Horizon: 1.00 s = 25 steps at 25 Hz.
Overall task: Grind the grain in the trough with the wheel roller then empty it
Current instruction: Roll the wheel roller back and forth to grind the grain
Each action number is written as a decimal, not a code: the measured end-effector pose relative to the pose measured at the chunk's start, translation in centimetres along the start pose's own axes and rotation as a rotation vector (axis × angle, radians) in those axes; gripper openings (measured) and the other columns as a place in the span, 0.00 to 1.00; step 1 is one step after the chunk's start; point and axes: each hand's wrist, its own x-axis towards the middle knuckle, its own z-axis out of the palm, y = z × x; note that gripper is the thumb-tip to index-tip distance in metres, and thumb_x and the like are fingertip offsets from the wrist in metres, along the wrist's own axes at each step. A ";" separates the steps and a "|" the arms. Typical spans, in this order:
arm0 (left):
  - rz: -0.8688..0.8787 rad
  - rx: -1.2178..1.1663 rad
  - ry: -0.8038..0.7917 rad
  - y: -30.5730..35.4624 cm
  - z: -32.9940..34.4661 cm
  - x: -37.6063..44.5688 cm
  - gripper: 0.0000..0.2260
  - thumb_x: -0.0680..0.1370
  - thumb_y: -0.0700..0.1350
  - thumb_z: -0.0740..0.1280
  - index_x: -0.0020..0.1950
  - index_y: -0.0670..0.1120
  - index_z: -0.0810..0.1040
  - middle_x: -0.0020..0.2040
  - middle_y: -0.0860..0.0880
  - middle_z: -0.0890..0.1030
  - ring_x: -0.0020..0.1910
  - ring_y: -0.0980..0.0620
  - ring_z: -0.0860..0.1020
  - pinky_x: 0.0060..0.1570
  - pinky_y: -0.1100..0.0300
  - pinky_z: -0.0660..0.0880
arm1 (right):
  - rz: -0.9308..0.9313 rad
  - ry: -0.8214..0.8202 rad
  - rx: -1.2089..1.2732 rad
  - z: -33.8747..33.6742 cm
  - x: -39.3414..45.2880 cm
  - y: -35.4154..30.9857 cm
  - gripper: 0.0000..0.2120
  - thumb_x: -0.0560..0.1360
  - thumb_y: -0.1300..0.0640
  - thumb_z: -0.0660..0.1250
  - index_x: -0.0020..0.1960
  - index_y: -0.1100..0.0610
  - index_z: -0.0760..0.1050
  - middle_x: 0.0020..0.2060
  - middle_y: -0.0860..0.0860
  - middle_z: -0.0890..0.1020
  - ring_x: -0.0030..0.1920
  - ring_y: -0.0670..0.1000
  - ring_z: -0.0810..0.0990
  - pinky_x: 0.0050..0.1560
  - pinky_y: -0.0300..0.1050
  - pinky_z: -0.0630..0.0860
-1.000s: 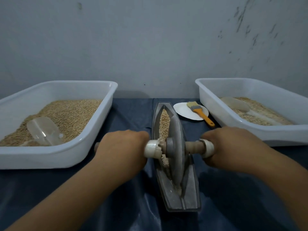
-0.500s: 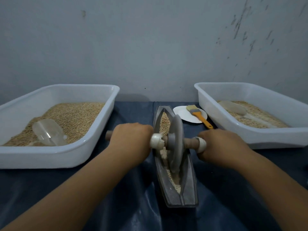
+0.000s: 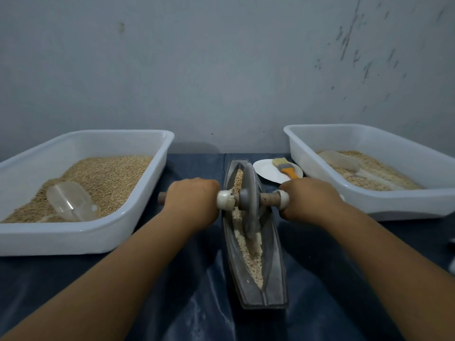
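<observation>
- Grey metal trough (image 3: 275, 274): long, boat-shaped, lies lengthwise at centre of the frame on the desk (image 3: 197, 303), which is covered in dark blue sheeting.
- Grain (image 3: 251, 257): pale, crushed, heaped along the trough's groove in the lower half; whole kernels show at the far end, behind the wheel.
- Wheel roller (image 3: 250, 200): grey disc standing upright in the groove toward the trough's far half; wooden axle runs crosswise, with a white collar on each side of the disc.
- Left hand (image 3: 193, 201): grip clenched around the left axle handle, knuckles up; the handle's end protrudes at its outer side.
- Right hand (image 3: 309, 200): grip clenched around the right axle handle, just beside the right collar.
- White tub, left (image 3: 81, 237): at middle left of the frame, holds tan grain with a clear plastic scoop (image 3: 70, 201) lying in it.
- White tub, right (image 3: 394, 203): at middle right, holds a thinner layer of grain and a second clear scoop (image 3: 341, 161).
- White plate (image 3: 267, 172): between trough and right tub, carrying a brush (image 3: 285, 167) with an orange handle.
</observation>
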 end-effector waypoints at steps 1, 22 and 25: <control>0.003 -0.006 0.011 0.1 -0.2 -0.4 0.06 0.74 0.49 0.66 0.44 0.55 0.68 0.33 0.55 0.68 0.34 0.54 0.69 0.38 0.57 0.65 | -0.001 -0.004 0.000 0.0 -0.4 0.1 0.10 0.72 0.47 0.68 0.36 0.45 0.69 0.36 0.43 0.77 0.38 0.47 0.76 0.37 0.42 0.70; 0.161 -0.001 0.298 -0.5 0.3 -6.4 0.15 0.61 0.48 0.75 0.36 0.52 0.68 0.28 0.54 0.71 0.26 0.51 0.72 0.27 0.62 0.56 | -0.052 0.073 -0.113 -1.2 -6.1 0.0 0.11 0.68 0.45 0.69 0.35 0.42 0.67 0.30 0.42 0.74 0.31 0.39 0.71 0.28 0.37 0.60; 0.148 -0.001 0.259 -0.8 0.1 -6.7 0.16 0.61 0.49 0.76 0.36 0.53 0.68 0.27 0.55 0.70 0.25 0.54 0.68 0.26 0.64 0.52 | -0.049 0.090 -0.140 -1.3 -6.2 0.0 0.12 0.69 0.44 0.68 0.34 0.42 0.66 0.29 0.42 0.73 0.29 0.39 0.69 0.27 0.37 0.58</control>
